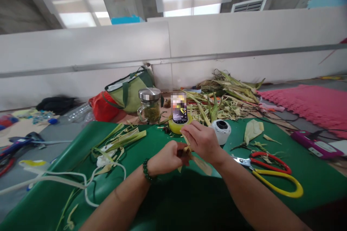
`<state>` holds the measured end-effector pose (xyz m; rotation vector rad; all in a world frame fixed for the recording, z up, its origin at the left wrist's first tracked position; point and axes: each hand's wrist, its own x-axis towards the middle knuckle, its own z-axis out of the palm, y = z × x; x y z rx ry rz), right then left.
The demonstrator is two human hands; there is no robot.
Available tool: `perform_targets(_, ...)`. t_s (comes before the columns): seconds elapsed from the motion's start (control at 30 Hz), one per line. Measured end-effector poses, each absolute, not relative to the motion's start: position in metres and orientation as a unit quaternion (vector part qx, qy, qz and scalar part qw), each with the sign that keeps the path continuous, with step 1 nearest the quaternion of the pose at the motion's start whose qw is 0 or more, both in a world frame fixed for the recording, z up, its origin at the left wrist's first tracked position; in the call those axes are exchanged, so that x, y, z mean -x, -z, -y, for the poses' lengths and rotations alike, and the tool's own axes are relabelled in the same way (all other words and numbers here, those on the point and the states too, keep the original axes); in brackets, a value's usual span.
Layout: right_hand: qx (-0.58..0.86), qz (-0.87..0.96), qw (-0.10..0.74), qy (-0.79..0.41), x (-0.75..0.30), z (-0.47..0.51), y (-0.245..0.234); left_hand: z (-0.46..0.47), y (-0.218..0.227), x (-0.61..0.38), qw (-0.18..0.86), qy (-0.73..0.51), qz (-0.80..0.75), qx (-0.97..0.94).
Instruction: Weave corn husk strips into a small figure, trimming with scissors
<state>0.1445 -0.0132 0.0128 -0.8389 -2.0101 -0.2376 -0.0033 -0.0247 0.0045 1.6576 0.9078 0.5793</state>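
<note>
Both my hands meet over the green mat (130, 191), working on a piece of dry corn husk (202, 166). My left hand (169, 157), with a green bead bracelet at the wrist, is closed around its gathered brown part. Just above, my right hand (202, 139) pinches a pale strip of the same husk. A broad pale end hangs below my right hand. Beyond my hands a phone (179, 113) leans upright in a yellow stand (175, 127). White thread on a spool (221, 133) stands beside my right hand.
Scissors (273, 177) with red and yellow handles lie at right, near a loose husk (253, 131). Green strips (121, 140) and a white cable (89, 187) lie at left. Behind are a lidded glass jar (150, 106), a green bag (132, 92) and a husk pile (233, 88).
</note>
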Motion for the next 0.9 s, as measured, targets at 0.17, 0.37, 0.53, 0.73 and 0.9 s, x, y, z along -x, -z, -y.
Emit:
perform_targets(0.17, 0.335, 0.831, 0.417, 0.155, -0.150, 0.008, -0.009, 0.030, -0.014, 0.003, 0.571, -0.280, -0.387, -0.668)
perform_targets(0.37, 0.370, 0.813, 0.409, 0.184, -0.151, 0.008, -0.004, 0.031, -0.015, 0.000, 0.594, -0.335, -0.416, -0.601)
perform_targets(0.53, 0.372, 0.808, 0.404, 0.212, -0.148, 0.010, -0.002, 0.030, -0.016, -0.001, 0.591, -0.372, -0.472, -0.538)
perform_targets(0.73, 0.431, 0.796, 0.401, 0.143, -0.157, 0.008, -0.003, 0.024, -0.019, 0.008, 0.503, -0.427, -0.479, -0.578)
perform_targets(0.9, 0.450, 0.803, 0.389, 0.037, -0.169, 0.004, -0.008, 0.023, -0.023, 0.014, 0.369, -0.459, -0.470, -0.657)
